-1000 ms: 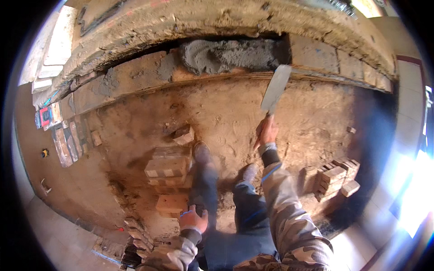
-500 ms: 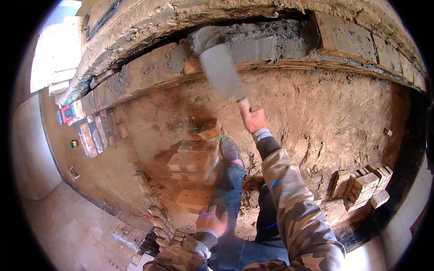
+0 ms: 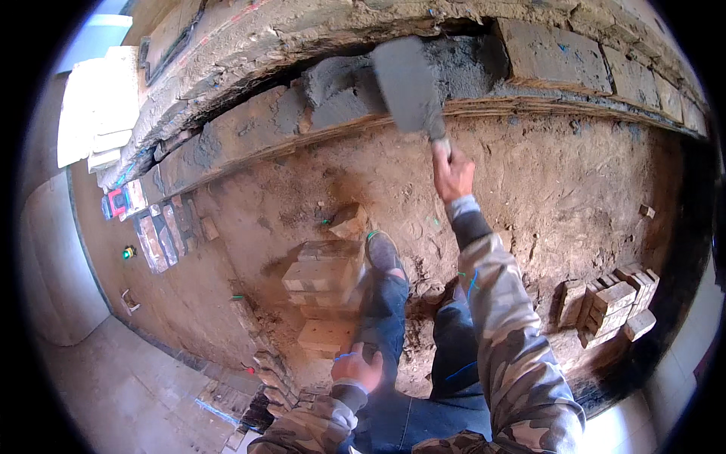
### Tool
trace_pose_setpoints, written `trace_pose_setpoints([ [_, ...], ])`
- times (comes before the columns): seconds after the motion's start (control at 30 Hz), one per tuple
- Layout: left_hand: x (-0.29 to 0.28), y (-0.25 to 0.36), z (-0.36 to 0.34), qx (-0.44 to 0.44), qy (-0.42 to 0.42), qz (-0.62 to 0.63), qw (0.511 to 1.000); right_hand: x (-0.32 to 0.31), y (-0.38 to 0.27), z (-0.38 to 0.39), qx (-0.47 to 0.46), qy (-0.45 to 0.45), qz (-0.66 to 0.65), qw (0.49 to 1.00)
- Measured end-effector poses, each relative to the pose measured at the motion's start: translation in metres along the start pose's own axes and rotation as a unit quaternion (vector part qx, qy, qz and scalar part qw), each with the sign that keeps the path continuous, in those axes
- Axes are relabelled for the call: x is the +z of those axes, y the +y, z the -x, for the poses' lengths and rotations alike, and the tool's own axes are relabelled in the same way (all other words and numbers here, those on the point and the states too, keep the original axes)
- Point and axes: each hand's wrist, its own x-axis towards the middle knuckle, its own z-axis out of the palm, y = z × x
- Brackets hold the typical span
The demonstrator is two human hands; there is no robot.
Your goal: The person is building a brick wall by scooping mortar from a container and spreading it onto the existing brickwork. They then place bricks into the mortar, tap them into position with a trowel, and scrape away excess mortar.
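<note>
My right hand (image 3: 455, 175) is closed round the handle of a trowel (image 3: 408, 85) with a broad grey blade. The blade lies over wet grey mortar (image 3: 336, 89) on top of a low brick wall (image 3: 246, 136). A laid brick (image 3: 556, 57) stands on the wall to the right of the mortar. Down by my left thigh, my left hand (image 3: 358, 371) holds nothing that I can see, its thumb apart from the fingers. Beside that hand are a loose brick (image 3: 327, 335) and a small stack of bricks (image 3: 321, 276) on the ground.
Another brick pile (image 3: 611, 309) sits at the right, near the dark edge of the dirt floor (image 3: 514, 189). Several bricks (image 3: 162, 234) lie in a row at the left, close to a red and blue object (image 3: 117, 203). A rough earthen ledge (image 3: 302, 38) runs behind the wall.
My right hand and the trowel have moved right along the mortar. The mortar at the left end now shows a smoothed face. My left hand stays by the thigh.
</note>
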Motion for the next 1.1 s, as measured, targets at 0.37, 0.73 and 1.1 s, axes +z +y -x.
trace_pose_setpoints([
  [0.37, 0.017, -0.001, 0.001, 0.019, 0.036, -0.038, 0.998, -0.053, 0.058, 0.084, -0.004, -0.134, 0.186, 0.973],
  [0.73, 0.022, 0.016, 0.018, -0.002, 0.028, -0.004, 1.0, -0.233, -0.013, -0.093, -0.24, -0.094, 0.445, 0.858],
  [1.1, 0.018, 0.01, 0.03, 0.032, 0.048, 0.057, 0.997, -0.207, 0.07, -0.039, -0.007, -0.141, 0.38, 0.914],
])
